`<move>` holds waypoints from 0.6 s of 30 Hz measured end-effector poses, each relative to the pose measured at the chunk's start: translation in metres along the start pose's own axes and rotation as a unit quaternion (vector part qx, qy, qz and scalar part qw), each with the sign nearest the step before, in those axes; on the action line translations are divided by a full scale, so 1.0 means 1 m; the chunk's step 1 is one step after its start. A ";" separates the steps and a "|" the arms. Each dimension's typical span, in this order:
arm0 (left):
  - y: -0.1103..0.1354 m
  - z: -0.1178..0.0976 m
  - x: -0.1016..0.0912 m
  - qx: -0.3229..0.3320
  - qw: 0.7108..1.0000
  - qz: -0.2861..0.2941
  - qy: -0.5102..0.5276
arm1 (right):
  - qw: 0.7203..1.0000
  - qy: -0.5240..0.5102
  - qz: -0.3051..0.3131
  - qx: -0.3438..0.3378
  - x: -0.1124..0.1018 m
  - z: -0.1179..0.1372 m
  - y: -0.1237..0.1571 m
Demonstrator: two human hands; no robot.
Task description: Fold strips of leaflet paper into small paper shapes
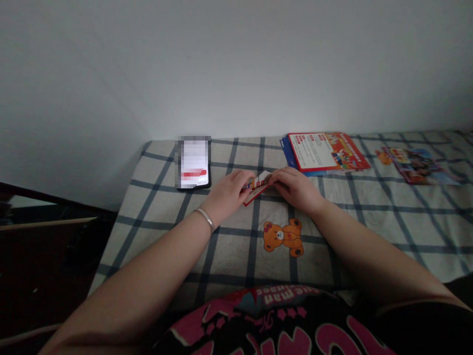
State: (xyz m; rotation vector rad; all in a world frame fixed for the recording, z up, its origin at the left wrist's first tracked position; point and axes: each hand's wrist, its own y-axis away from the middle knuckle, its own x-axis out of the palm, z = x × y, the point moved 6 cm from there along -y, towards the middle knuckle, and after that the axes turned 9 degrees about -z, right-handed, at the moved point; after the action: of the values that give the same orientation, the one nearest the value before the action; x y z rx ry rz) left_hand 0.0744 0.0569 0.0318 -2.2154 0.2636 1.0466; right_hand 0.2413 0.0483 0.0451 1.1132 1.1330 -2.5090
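Note:
Between my hands is a small red-edged printed paper piece [257, 191], with part of it standing up from the cloth and a pale flap at its back. My left hand [231, 191], a silver bangle on its wrist, is closed on the left end of the piece. At the right end, my right hand [293, 188] has its fingers curled around the edge and grips it. The fingers cover both ends, so the full shape of the piece is hidden. Just below lies a brown teddy bear print [284, 237] on the cloth.
A lit phone [194, 162] lies left of my hands. Red and blue printed card sheets [325, 153] are stacked at the back right. Farther right is a colourful picture booklet [421, 166]. The checked cloth [229, 246] meets the white wall [240, 69] behind, and its left edge drops off.

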 end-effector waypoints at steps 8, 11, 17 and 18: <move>0.002 0.011 -0.003 -0.080 0.995 0.021 0.047 | 1.000 -0.002 0.003 0.013 0.002 -0.003 0.001; 0.005 0.011 -0.008 -0.079 0.995 0.013 0.057 | 1.000 -0.002 0.003 0.024 0.001 -0.003 0.001; 0.006 0.006 -0.013 -0.039 0.998 0.005 0.046 | 0.998 0.018 -0.002 0.057 -0.001 -0.006 0.002; 0.006 0.005 -0.014 -0.031 0.999 0.004 0.041 | 0.998 0.020 -0.005 0.061 -0.001 -0.007 0.002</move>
State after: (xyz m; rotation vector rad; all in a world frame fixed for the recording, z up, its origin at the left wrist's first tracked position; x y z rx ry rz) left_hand 0.0594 0.0546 0.0374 -2.3191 0.2796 0.9814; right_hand 0.2472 0.0518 0.0417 1.1953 1.0075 -2.6059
